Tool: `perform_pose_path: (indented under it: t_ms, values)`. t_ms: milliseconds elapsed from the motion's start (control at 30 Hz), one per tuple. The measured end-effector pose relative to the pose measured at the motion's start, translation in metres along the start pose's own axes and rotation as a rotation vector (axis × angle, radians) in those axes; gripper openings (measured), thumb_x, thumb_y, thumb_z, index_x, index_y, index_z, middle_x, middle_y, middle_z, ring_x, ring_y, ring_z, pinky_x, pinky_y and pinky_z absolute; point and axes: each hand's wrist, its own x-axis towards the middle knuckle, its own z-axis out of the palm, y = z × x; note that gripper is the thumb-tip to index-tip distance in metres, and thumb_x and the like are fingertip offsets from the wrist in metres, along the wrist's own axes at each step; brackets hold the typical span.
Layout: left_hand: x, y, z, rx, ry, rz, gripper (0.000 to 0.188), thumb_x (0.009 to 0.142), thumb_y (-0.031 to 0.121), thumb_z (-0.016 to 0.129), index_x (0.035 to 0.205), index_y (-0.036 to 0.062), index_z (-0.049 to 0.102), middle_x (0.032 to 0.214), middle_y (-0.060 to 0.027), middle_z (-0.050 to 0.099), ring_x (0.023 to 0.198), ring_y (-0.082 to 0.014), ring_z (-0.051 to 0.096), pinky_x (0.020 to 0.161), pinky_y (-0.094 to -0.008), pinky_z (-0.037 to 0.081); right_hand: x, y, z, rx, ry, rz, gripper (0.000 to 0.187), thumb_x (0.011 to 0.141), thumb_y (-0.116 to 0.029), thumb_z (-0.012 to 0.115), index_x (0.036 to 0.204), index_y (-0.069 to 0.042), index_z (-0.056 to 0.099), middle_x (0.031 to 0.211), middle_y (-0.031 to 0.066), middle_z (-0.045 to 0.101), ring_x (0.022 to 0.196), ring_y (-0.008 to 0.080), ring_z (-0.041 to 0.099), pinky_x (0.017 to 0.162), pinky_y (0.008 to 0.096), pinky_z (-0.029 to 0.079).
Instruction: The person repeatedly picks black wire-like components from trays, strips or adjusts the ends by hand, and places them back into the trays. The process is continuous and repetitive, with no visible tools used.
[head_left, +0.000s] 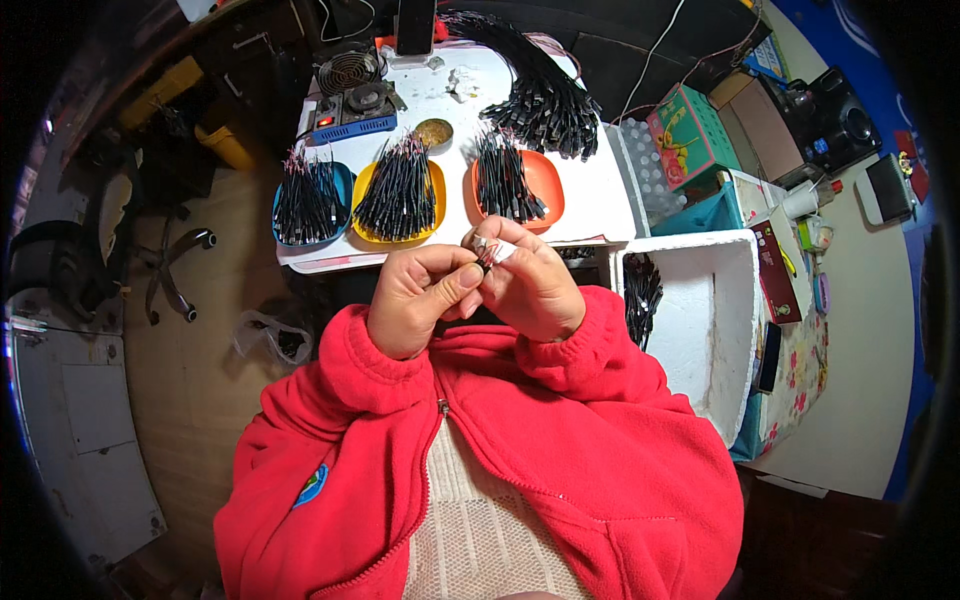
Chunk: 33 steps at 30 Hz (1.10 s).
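Note:
Both of my hands meet in front of my chest, just off the near edge of the white table. My left hand pinches a short black cable between thumb and finger. From the other side, the fingers of my right hand close on the thin reddish wires at its end. A white wrap covers a fingertip of the right hand. Beyond the hands stand a blue tray, a yellow tray and an orange tray, each holding black cables with thin wire ends.
A large bundle of black cables lies at the back right. At the back left stand a blue device with a fan and a small round dish. A white foam box with black cables is at my right.

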Motion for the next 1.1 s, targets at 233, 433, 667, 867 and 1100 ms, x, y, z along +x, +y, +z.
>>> perform_pose_path:
  t_ms: [233,433,667,867,1100]
  values:
    - [0.004,0.0,-0.007,-0.03,-0.032,-0.089,0.019,0.096,0.014,0.056,0.095,-0.0021,0.065,0.067,0.0004,0.056,0.053,-0.0017,0.037,0.048,-0.0171,0.026,0.001,-0.008,-0.001,-0.215,0.095,-0.09,0.017,0.094,-0.009,0.055,0.108,-0.001,0.05,0.102,0.0082,0.055,0.076,0.0136,0.056,0.068,0.0314,0.055]
    - [0.004,0.0,-0.009,-0.036,-0.07,-0.159,0.019,0.096,0.014,0.056,0.096,-0.0021,0.065,0.068,-0.0003,0.058,0.053,-0.0017,0.038,0.049,-0.0164,0.027,0.002,-0.011,0.0,-0.027,0.067,0.079,0.017,0.092,-0.007,0.056,0.107,-0.002,0.051,0.096,0.0057,0.058,0.075,0.0116,0.056,0.068,0.025,0.049]
    - [0.004,0.004,-0.009,0.028,-0.076,-0.129,0.016,0.095,0.01,0.057,0.097,-0.0035,0.065,0.07,-0.0006,0.058,0.056,-0.0017,0.042,0.05,-0.0161,0.031,-0.001,-0.016,0.003,-0.161,0.118,0.077,0.02,0.091,-0.008,0.059,0.108,-0.002,0.051,0.093,0.0036,0.056,0.073,0.0091,0.055,0.066,0.025,0.05]
    - [-0.002,0.005,-0.008,-0.007,-0.019,-0.198,0.017,0.095,0.011,0.058,0.098,-0.0044,0.065,0.072,-0.003,0.061,0.054,-0.0015,0.041,0.05,-0.0153,0.031,0.0,-0.001,0.005,-0.133,0.144,0.031,0.019,0.093,-0.008,0.058,0.11,-0.003,0.051,0.096,0.0029,0.055,0.073,0.008,0.05,0.066,0.0229,0.047]
    - [0.0,0.004,-0.009,-0.015,-0.012,-0.225,0.017,0.093,0.008,0.058,0.098,-0.0061,0.066,0.072,-0.0066,0.064,0.051,-0.0025,0.041,0.047,-0.016,0.031,-0.001,-0.006,0.0,-0.045,0.13,0.072,0.021,0.093,-0.004,0.054,0.114,-0.003,0.051,0.101,0.0043,0.056,0.082,0.01,0.055,0.067,0.0234,0.047]
